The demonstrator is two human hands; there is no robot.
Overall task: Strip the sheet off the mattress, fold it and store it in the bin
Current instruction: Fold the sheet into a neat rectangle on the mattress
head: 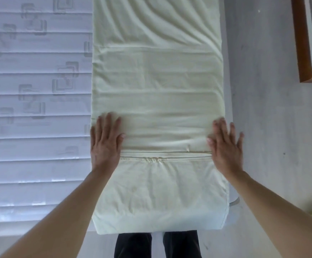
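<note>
Left hand (106,140) flat and fully open, fingers spread, palm down on left edge of folded sheet (157,101), gripping nothing. Right hand (225,146) likewise flat and open, fingers splayed, pressing on right edge of same sheet, outer fingers reaching past edge over grey floor (268,127); nothing clasped by either. Count: 2 hands, 2 bare forearms, 1 sheet, 1 mattress (36,108), 1 wooden-framed piece (302,43) at upper right, 2 dark trouser legs (133,244) at bottom centre. Sheet pale cream, folded into 1 long narrow strip, long axis running straight away from wearer, near end just above trouser legs, far end out of view past top of frame. Lying beside bare mattress, left edge along mattress side, right edge toward floor; whether resting on mattress or on a separate surface, cannot tell. Several layers visible: 1 hemmed fold edge crossing strip between both hands, another crosswise crease farther up, loose diagonal wrinkles at far part. Near corner on right slightly rounded, with seam along side. Mattress white, quilted in horizontal bands with square motifs, uncovered. Both hands level with each other, well apart, 1 at each side of strip. Bin not visible.
</note>
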